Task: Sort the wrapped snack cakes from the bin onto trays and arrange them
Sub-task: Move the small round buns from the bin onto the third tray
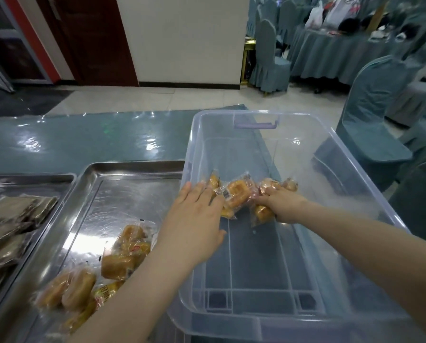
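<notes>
A clear plastic bin [330, 154] stands on the table at the right. Several wrapped golden snack cakes [236, 193] lie on its floor toward the far side. My left hand [194, 219] reaches into the bin with fingers straight, lying over the cakes at the left of the pile. My right hand [278, 204] is in the bin too, fingers curled round wrapped cakes [262, 214] at the right of the pile. A steel tray [123, 172] left of the bin carries several wrapped golden cakes [123, 256] near its front.
A second steel tray [31, 179] at the far left holds dark wrapped packets [11, 226]. The table has a blue-green cloth under shiny plastic film [83, 139]. Covered chairs [375, 115] stand close to the right of the bin.
</notes>
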`<action>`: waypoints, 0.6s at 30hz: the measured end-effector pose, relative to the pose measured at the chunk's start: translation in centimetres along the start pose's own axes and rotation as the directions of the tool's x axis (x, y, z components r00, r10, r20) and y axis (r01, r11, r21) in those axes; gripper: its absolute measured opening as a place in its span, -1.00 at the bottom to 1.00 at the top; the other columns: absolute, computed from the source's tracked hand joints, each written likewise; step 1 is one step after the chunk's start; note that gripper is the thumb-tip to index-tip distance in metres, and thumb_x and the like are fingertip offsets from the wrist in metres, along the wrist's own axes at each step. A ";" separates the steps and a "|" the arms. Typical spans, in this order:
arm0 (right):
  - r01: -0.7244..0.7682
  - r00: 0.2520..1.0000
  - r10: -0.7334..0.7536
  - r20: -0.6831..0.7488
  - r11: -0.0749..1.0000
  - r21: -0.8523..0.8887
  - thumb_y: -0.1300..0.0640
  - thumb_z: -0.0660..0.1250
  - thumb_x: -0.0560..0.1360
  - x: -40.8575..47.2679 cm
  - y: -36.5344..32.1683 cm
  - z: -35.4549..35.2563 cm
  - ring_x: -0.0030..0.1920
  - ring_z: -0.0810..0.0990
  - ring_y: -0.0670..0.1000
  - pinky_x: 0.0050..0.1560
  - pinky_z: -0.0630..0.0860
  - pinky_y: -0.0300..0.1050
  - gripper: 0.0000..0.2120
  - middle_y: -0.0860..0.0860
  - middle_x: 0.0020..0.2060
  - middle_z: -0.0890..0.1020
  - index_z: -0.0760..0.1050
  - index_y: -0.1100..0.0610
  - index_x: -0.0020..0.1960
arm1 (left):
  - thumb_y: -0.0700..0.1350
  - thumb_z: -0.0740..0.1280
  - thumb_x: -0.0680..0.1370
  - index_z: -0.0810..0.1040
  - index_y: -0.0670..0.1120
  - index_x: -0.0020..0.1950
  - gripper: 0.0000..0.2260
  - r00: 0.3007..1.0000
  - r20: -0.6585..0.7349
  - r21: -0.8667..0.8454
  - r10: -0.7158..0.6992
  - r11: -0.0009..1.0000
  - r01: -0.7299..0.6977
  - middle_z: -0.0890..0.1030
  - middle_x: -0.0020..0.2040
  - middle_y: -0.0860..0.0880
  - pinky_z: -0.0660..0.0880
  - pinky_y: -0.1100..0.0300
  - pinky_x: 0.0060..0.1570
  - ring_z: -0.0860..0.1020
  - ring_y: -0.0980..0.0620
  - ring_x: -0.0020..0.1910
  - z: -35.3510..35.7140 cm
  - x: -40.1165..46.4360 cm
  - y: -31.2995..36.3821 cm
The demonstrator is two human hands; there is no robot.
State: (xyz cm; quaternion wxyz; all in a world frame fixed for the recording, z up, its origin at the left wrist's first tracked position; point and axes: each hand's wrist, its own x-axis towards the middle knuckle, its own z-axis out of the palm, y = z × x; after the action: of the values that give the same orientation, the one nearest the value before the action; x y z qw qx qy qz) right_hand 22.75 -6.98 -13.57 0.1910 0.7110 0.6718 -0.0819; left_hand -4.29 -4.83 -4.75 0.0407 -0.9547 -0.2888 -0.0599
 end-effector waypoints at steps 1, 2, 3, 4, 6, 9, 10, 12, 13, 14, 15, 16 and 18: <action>0.005 1.000 -0.005 0.001 1.000 -0.004 0.22 0.31 0.46 -0.5 0.1 -0.6 0.40 0.27 0.23 0.38 0.27 0.12 -0.28 0.15 0.42 0.29 0.11 -0.12 0.52 | 0.18 0.22 0.51 0.17 -0.03 0.47 -0.41 1.000 0.008 -0.003 0.000 1.000 0.000 0.19 0.50 -0.08 -0.25 0.04 0.42 0.05 -0.07 0.50 0.0 0.1 0.0; 0.003 1.000 -0.003 0.000 1.000 -0.002 0.21 0.32 0.45 -1.1 0.1 -1.3 0.39 0.30 0.20 0.37 0.27 0.12 -0.28 0.14 0.40 0.31 0.12 -0.13 0.51 | 0.18 0.22 0.51 0.17 -0.02 0.47 -0.40 1.000 0.015 -0.006 0.001 1.000 -0.001 0.19 0.50 -0.07 -0.23 0.04 0.43 0.06 -0.07 0.49 -0.1 0.1 -0.1; -0.004 1.000 0.004 -0.001 1.000 0.007 0.21 0.32 0.44 -1.6 0.1 -2.1 0.36 0.35 0.17 0.34 0.29 0.13 -0.29 0.12 0.37 0.35 0.15 -0.15 0.49 | 0.18 0.22 0.51 0.17 -0.01 0.47 -0.41 1.000 0.025 -0.010 0.001 1.000 -0.001 0.21 0.49 -0.06 -0.22 0.04 0.43 0.08 -0.06 0.49 -0.1 0.2 -0.1; -0.015 1.000 0.015 -0.001 1.000 0.017 0.21 0.31 0.43 -2.2 0.1 -2.9 0.31 0.40 0.16 0.31 0.31 0.13 -0.31 0.09 0.32 0.38 0.18 -0.18 0.46 | 0.18 0.23 0.51 0.18 0.01 0.47 -0.41 0.999 0.039 -0.015 0.003 1.000 -0.002 0.23 0.48 -0.05 -0.20 0.03 0.44 0.11 -0.05 0.48 -0.2 0.3 -0.2; -0.029 1.000 0.029 -0.005 0.999 0.025 0.21 0.30 0.41 -3.0 0.0 -4.1 0.22 0.46 0.15 0.24 0.35 0.13 -0.34 0.06 0.23 0.42 0.21 -0.19 0.42 | 0.18 0.23 0.50 0.21 0.04 0.45 -0.44 0.998 0.068 -0.033 -0.001 0.999 0.003 0.29 0.45 -0.02 -0.14 0.04 0.44 0.18 -0.03 0.45 -0.5 0.5 -0.2; -0.049 0.997 0.052 -0.062 0.997 0.061 0.23 0.31 0.42 -4.2 0.3 -4.5 0.21 0.42 0.18 0.17 0.39 0.07 -0.38 0.07 0.20 0.39 0.24 -0.14 0.39 | 0.14 0.20 0.51 0.38 0.03 0.33 -0.58 0.999 0.029 -0.152 -0.024 0.988 0.029 0.45 0.32 0.00 0.13 0.07 0.35 0.34 -0.01 0.33 -1.5 1.7 0.1; -0.069 0.993 0.076 -0.085 0.994 0.083 0.25 0.31 0.43 -4.4 0.5 -4.4 0.23 0.39 0.18 0.16 0.39 0.05 -0.39 0.07 0.23 0.36 0.23 -0.13 0.39 | 0.12 0.19 0.51 0.43 0.00 0.28 -0.62 0.999 0.001 -0.231 -0.037 0.972 0.036 0.50 0.27 0.00 0.23 0.08 0.29 0.38 -0.02 0.29 -1.9 2.5 0.3; -0.131 0.985 0.144 -0.097 0.983 0.130 0.27 0.29 0.45 -4.7 0.5 -4.1 0.29 0.33 0.21 0.19 0.41 0.06 -0.39 0.08 0.32 0.29 0.23 -0.12 0.40 | 0.06 0.23 0.51 0.45 -0.01 0.29 -0.63 0.998 0.011 -0.378 -0.063 0.924 0.063 0.50 0.26 -0.01 0.34 0.10 0.22 0.41 -0.02 0.26 -2.5 4.9 1.1; -0.162 0.981 0.174 -0.082 0.977 0.142 0.27 0.28 0.46 -4.6 0.5 -4.0 0.31 0.32 0.24 0.22 0.40 0.08 -0.40 0.10 0.39 0.23 0.22 -0.11 0.41 | 0.05 0.25 0.50 0.42 0.00 0.32 -0.60 0.996 0.044 -0.413 -0.072 0.907 0.084 0.49 0.28 0.00 0.35 0.10 0.20 0.42 -0.02 0.26 -2.6 6.2 1.6; -0.189 0.978 0.199 -0.059 0.971 0.147 0.27 0.28 0.48 -4.5 0.4 -3.9 0.33 0.31 0.28 0.25 0.38 0.10 -0.41 0.13 0.45 0.15 0.21 -0.09 0.42 | 0.05 0.27 0.49 0.40 0.01 0.35 -0.57 0.994 0.081 -0.425 -0.075 0.900 0.103 0.47 0.31 0.00 0.35 0.10 0.19 0.42 -0.02 0.26 -2.3 7.7 2.0; -0.215 0.974 0.222 -0.033 0.965 0.151 0.26 0.28 0.49 -4.3 0.3 -3.8 0.34 0.31 0.31 0.26 0.36 0.11 -0.41 0.16 0.49 0.07 0.20 -0.08 0.43 | 0.05 0.28 0.49 0.38 0.01 0.37 -0.55 0.991 0.117 -0.421 -0.070 0.900 0.113 0.45 0.33 -0.01 0.35 0.10 0.19 0.42 -0.03 0.27 -1.9 9.2 2.5; -0.240 0.970 0.245 -0.014 0.958 0.157 0.24 0.29 0.50 -4.2 0.2 -3.7 0.33 0.33 0.35 0.27 0.35 0.11 -0.41 0.18 0.51 0.01 0.18 -0.06 0.45 | 0.04 0.29 0.49 0.35 -0.01 0.39 -0.52 0.986 0.154 -0.411 -0.063 0.903 0.122 0.43 0.35 -0.02 0.35 0.09 0.20 0.41 -0.05 0.29 -1.1 10.7 2.9; -0.269 0.962 0.272 0.011 0.945 0.184 0.24 0.29 0.49 -4.0 0.3 -3.4 0.32 0.36 0.37 0.30 0.36 0.10 -0.35 0.21 0.52 -0.05 0.13 -0.09 0.48 | 0.00 0.30 0.48 0.31 -0.05 0.42 -0.48 0.972 0.227 -0.399 -0.063 0.904 0.152 0.41 0.37 -0.08 0.36 0.07 0.23 0.40 -0.10 0.30 1.0 13.3 3.5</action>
State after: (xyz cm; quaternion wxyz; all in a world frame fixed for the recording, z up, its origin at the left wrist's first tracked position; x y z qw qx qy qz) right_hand 22.26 -9.42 -8.90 0.1288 0.8117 0.5587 -0.1114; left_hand 8.71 -0.32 -4.09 -0.1960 -0.9251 -0.3246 -0.0213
